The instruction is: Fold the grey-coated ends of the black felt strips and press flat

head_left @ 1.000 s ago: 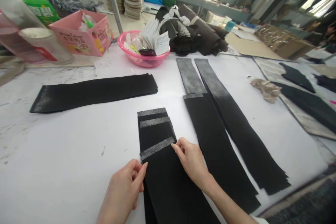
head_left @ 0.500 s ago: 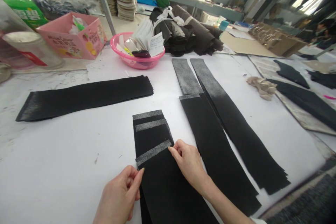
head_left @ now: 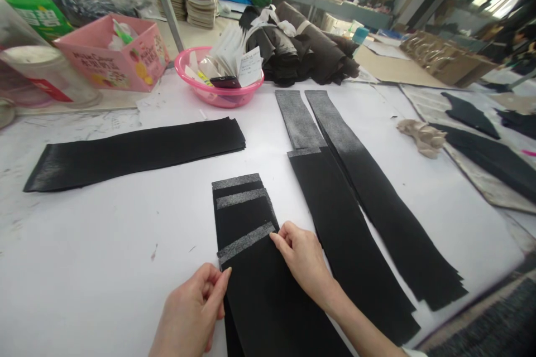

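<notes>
A black fabric strip [head_left: 272,290] with a speckled grey band at its far end lies slanted in front of me. My left hand [head_left: 190,307] pinches its left edge between thumb and fingertips, just below the band. On the opposite edge, my right hand [head_left: 301,254] pinches the corner beside the band. Under this strip, more black strips [head_left: 238,220] with grey end bands show in a staggered stack. Right of my hands lie two long piles, a nearer black strip pile [head_left: 347,223] and a farther strip pile [head_left: 385,201], both with greyish far ends.
Another black strip pile [head_left: 138,150] lies crosswise at left. Toward the back stand a pink basin [head_left: 221,97] with papers and a phone, a pink box [head_left: 113,58] and dark fabric rolls [head_left: 301,50]. A crumpled beige glove-like item [head_left: 422,136] lies at right.
Both hands keep their pinch on the strip with hardly any movement. The view has shifted very slightly.
</notes>
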### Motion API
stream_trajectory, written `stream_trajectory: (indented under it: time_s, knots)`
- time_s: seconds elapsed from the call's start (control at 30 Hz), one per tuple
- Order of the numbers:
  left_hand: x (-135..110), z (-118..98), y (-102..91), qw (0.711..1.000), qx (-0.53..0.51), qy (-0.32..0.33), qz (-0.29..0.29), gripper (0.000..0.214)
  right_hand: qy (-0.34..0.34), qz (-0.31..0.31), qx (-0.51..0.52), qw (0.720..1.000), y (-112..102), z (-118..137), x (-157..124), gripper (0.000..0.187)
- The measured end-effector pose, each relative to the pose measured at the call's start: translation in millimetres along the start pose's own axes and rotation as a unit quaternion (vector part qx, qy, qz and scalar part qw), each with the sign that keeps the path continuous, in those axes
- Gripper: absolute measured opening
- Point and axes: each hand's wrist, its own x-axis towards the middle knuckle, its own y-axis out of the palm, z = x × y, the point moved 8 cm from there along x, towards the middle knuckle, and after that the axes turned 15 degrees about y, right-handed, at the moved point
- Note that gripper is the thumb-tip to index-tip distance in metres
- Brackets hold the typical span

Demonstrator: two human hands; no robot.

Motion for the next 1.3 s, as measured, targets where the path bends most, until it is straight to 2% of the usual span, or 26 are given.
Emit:
stream_trajectory:
  time_s: [0.6, 1.3]
  knots:
    - [1.2, 0.5, -0.9, 1.0, 0.005, -0.02, 0.014, 0.043, -0.008, 0.008, -0.008, 1.0, 0.8, 2.8, 1.7, 0.028]
    - [-1.7, -5.4, -6.3, 1.0, -0.008, 0.01, -0.008, 0.041, -0.016, 0.008, -0.033, 0.999, 0.3, 6.6, 2.7, 0.027]
